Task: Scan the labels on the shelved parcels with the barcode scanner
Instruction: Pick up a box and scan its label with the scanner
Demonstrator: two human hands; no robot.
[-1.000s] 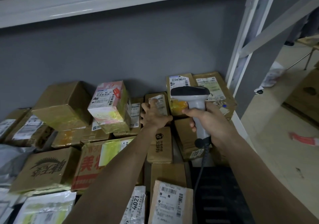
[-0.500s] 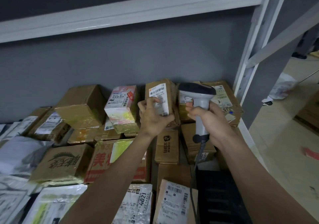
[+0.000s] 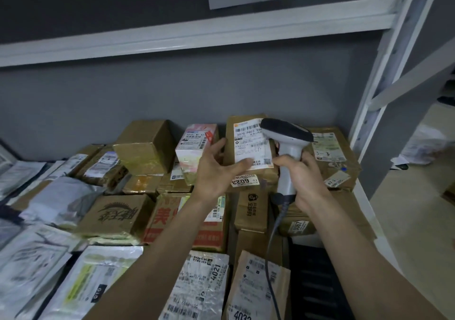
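Parcels: piled across the shelf [image 3: 362, 191] through the middle of the frame, cartons at the back, plastic mailers [image 3: 61, 201] at lower left.
Left hand [image 3: 216, 171]: centre frame, fingers and thumb spread round the left and lower edges of the brown carton [image 3: 248, 171], propping it up so its label faces the camera.
Shipping label [image 3: 251, 147]: white, on the tilted carton's face, right of the pink-and-white box [image 3: 194, 152]; it reads "507G-P803" with "P803" lower down.
Barcode scanner [image 3: 286, 137]: just right of the label, its dark head overlapping the label's upper right corner.
Right hand [image 3: 300, 179]: fingers wrapped tight round the scanner's grey handle; whether the index finger presses a trigger, I can't tell.
Step in hand: I'd say lining up the scan. To do it well, draw the scanner head back off the label so the top barcode sits clear, and hold the carton steady and flat-on.
Other writing: sticker "6023" [image 3: 243, 181] under that label; "4021" [image 3: 216, 271] on the foil mailer at lower centre; "5967" tag [image 3: 298, 226] to lower right; "OTO" [image 3: 98, 292] on a mailer at lower left.
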